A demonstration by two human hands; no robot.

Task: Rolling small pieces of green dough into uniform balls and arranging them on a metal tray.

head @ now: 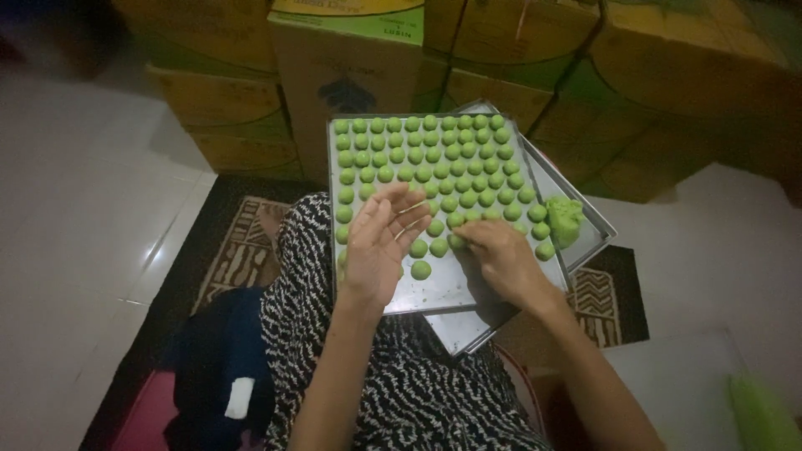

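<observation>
Dough balls (422,159) are filling the metal baking tray (434,292) in rows. Right hand (501,259) is pinching one green ball (457,242) onto the tray's near rows; left hand (380,242) is hovering released, palm up. Judging by this, the tray's bare near edge calls for another ball from the dough lump (565,219) at its right.
</observation>
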